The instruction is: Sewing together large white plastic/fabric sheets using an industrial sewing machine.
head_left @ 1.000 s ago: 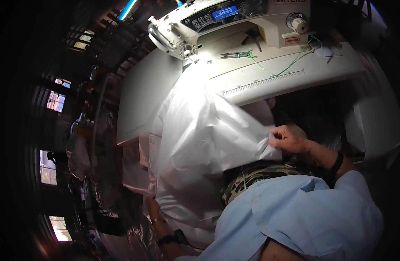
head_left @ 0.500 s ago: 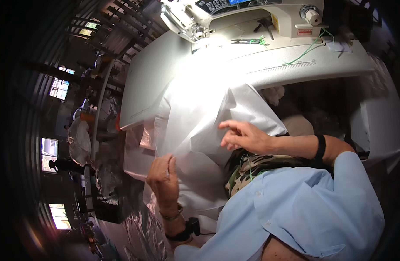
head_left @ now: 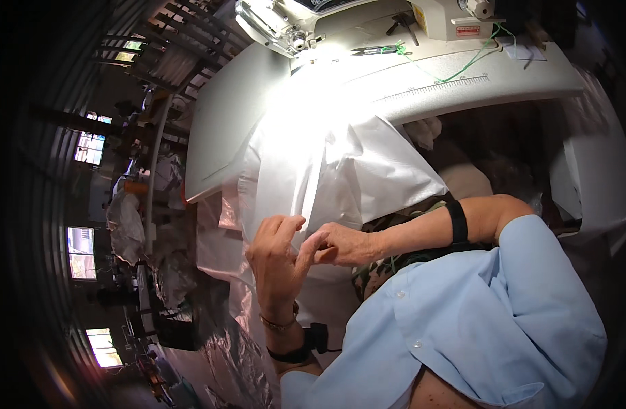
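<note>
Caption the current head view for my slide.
Left hand and right hand, close together over a white sheet at a sewing machine.

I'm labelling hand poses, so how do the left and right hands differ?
The left hand points up the picture; the right hand points left. The left hand has a bracelet at its wrist; the right hand's wrist is bare. Both are gloveless and close together over the white sheet.

Glare near the sewing machine (head_left: 275,31) bleaches the white sheet (head_left: 350,177); the dark rim seems blurred.
</note>
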A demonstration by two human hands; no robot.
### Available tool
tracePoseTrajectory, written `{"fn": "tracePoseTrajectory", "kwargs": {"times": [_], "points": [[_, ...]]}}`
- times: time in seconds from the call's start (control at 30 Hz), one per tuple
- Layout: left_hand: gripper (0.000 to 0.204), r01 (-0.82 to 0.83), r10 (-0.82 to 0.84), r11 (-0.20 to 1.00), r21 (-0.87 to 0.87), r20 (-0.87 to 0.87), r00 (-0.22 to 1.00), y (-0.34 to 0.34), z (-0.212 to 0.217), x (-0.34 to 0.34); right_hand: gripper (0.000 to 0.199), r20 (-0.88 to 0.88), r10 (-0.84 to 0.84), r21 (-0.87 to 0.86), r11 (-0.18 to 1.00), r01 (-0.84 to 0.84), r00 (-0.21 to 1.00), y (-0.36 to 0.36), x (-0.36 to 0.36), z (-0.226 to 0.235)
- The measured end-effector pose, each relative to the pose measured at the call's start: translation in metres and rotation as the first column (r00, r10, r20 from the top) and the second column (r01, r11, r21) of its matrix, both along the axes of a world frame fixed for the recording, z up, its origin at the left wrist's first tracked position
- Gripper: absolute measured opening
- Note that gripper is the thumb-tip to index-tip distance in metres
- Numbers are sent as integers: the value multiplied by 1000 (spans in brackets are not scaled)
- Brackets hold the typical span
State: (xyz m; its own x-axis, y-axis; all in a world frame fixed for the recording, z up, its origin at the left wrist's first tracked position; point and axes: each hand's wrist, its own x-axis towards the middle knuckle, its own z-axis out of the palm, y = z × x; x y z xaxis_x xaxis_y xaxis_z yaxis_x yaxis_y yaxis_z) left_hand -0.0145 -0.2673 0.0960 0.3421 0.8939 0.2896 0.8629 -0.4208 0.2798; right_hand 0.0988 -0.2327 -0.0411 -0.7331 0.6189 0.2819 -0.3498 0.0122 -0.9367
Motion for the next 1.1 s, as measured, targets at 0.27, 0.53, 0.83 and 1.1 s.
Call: {"fn": "tracePoseTrajectory", "kwargs": {"times": [0.27, 0.53, 0.83, 1.1], "points": [[19, -168, 123, 953, -250, -184, 975, 26, -23, -4, 33, 317, -124, 540, 839, -71, 940, -1, 27, 7], [10, -78, 107, 993, -90, 392, 914, 17, -21, -29, 36, 431, -411, -199, 825, 529, 803, 29, 70, -8], [12, 24, 302, 950, -312, 934, 192, 31, -45, -16, 29, 169, -336, -488, 788, 374, 927, 40, 56, -11], [8, 130, 266, 915, -383, 813, 518, 29, -53, 2, 14, -18, -268, -204, 944, 259, 963, 12, 97, 48]]}}
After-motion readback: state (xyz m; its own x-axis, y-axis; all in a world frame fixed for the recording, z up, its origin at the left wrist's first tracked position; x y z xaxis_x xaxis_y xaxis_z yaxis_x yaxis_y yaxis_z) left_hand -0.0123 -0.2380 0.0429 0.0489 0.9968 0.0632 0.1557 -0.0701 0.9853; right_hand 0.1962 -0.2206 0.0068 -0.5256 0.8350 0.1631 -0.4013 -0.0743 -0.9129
